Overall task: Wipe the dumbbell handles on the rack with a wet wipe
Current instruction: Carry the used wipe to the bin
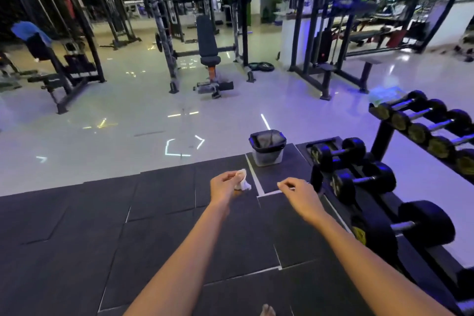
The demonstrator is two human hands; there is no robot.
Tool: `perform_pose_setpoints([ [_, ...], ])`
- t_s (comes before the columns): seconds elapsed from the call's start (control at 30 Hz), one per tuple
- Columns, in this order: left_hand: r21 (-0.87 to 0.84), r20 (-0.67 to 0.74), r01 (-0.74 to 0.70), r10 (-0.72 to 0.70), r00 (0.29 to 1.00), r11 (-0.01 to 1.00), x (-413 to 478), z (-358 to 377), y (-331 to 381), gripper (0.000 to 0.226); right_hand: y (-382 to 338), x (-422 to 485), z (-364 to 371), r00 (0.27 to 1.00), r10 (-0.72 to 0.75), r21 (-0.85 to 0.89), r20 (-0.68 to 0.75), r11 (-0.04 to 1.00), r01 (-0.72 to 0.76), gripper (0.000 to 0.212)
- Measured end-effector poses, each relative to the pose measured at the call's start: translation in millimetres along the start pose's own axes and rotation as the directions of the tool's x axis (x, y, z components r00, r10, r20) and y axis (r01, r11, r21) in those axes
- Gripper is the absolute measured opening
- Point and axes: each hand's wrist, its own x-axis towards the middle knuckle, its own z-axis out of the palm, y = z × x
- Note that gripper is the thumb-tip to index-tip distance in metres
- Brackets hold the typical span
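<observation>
Head view: wet wipe, no legible writing.

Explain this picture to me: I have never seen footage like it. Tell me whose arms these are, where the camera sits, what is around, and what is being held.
There is no machine here. A person wears a wide-angle camera on the head, so you look forward and down along their own two bare arms.

The left hand pinches a crumpled white wipe. The right hand is loosely curled; something small and pale may sit at its fingertips, but it is too small to tell.

The place is a gym. The person stands on dark floor mats. To the right is a rack holding rows of black dumbbells with metal handles. Just ahead of the hands stands a small bin lined with a dark bag. Further off are a bench and weight machines on a shiny floor.
</observation>
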Motion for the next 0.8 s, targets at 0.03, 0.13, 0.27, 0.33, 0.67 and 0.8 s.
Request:
perform_pose_setpoints([
  [0.03, 0.004, 0.008, 0.0, 0.0, 1.0, 1.0, 28, 8, 3, 0.004, 2, 28, -1, 1.0, 0.001, 0.002, -0.017, 1.0, -0.001, 0.021],
  [0.13, 0.042, 0.019, 0.042, -0.043, 0.999, 0.998, 111, 29, 14, 0.011, 5, 108, -3, 0.999, 0.033, 0.039, -0.028, 0.999, -0.032, 0.023],
  [0.27, 0.037, 0.039, 0.061, -0.063, 0.997, 0.997, 224, 65, 45, 0.014, -1, 219, -12, 0.998, 0.06, 0.02, -0.018, 0.998, -0.059, 0.018],
  [0.33, 0.062, 0.054, 0.062, -0.065, 0.996, 0.996, 271, 82, 60, 0.014, -7, 272, -16, 0.997, 0.077, 0.01, -0.025, 0.997, -0.077, 0.021],
  [0.67, 0.085, 0.091, 0.103, -0.111, 0.99, 0.991, 550, 161, 85, 0.006, 10, 541, 8, 0.987, 0.161, 0.058, -0.014, 0.985, -0.16, 0.022],
  [0.8, 0.122, 0.2, 0.144, -0.166, 0.966, 0.982, 660, 205, 104, 0.015, 17, 648, 4, 0.965, 0.26, 0.106, -0.045, 0.961, -0.254, 0.019],
])
